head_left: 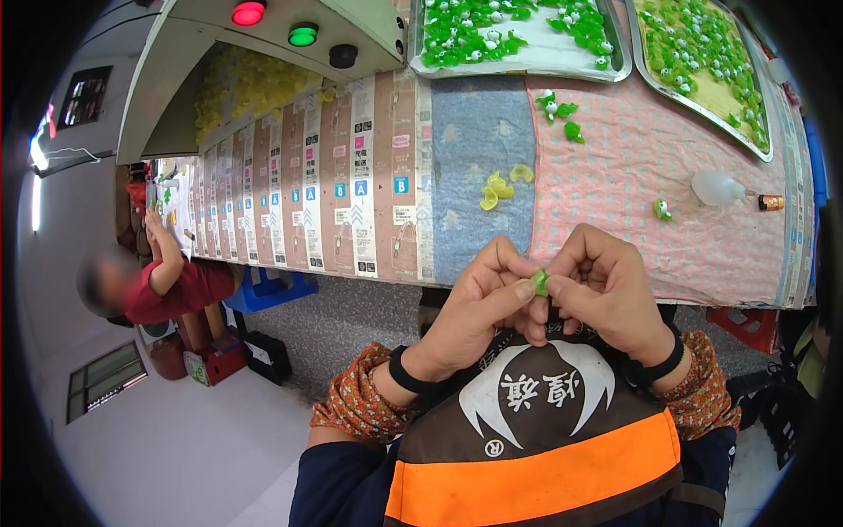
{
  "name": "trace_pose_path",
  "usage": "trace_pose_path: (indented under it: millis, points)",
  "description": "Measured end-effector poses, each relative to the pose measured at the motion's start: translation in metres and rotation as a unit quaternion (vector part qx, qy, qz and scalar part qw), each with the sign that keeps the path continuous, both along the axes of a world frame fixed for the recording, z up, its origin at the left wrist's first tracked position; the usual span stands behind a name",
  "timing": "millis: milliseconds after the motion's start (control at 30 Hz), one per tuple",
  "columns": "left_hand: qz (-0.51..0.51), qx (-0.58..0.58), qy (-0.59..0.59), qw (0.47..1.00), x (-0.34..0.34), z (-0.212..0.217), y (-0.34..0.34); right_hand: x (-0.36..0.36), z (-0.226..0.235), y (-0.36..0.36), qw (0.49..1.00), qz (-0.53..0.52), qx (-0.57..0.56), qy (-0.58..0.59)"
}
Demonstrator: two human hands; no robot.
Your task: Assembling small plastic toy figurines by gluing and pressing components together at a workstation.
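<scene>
A small bright green plastic piece (539, 282) is pinched between the fingertips of both hands, just over the table's front edge. My left hand (492, 297) grips it with thumb and forefinger. From the other side my right hand (608, 283) presses on it the same way. The fingers cover much of the piece. Beyond them on the cloths lie several yellow cup-shaped pieces (497, 190). Farther back on the pink cloth (606, 167) are a few green-and-white figures (555, 107), with another single figure (662, 209) to the right.
Two metal trays, one left (527, 74) and one right (702, 107), hold many green-and-white figures at the back. A clear bottle (716, 188) stands at right beside a small brown-labelled container (770, 203). A machine (290, 39) with yellow pieces fills the back left; another person (167, 277) sits far left.
</scene>
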State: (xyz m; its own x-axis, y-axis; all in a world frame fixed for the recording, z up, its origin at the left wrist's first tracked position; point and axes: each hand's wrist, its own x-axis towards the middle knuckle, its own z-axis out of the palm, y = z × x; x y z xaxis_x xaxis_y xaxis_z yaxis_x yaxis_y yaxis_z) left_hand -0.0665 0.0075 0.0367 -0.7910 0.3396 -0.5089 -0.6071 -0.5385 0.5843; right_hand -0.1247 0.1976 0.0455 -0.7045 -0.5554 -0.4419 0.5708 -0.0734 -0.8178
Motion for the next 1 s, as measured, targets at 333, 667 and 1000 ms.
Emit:
trace_pose_path:
  millis: [333, 667, 1000]
  points:
    - [-0.016, -0.224, 0.216, 0.95, 0.003, -0.003, -0.002, -0.001, 0.003, 0.006, 0.999, -0.012, -0.019, -0.03]
    - [0.003, -0.244, 0.291, 0.925, 0.006, -0.012, 0.001, 0.0, 0.001, 0.005, 0.999, -0.008, -0.041, -0.018]
    - [0.015, -0.229, 0.321, 0.919, 0.005, -0.022, 0.002, 0.001, 0.0, 0.004, 0.999, -0.004, -0.03, -0.023]
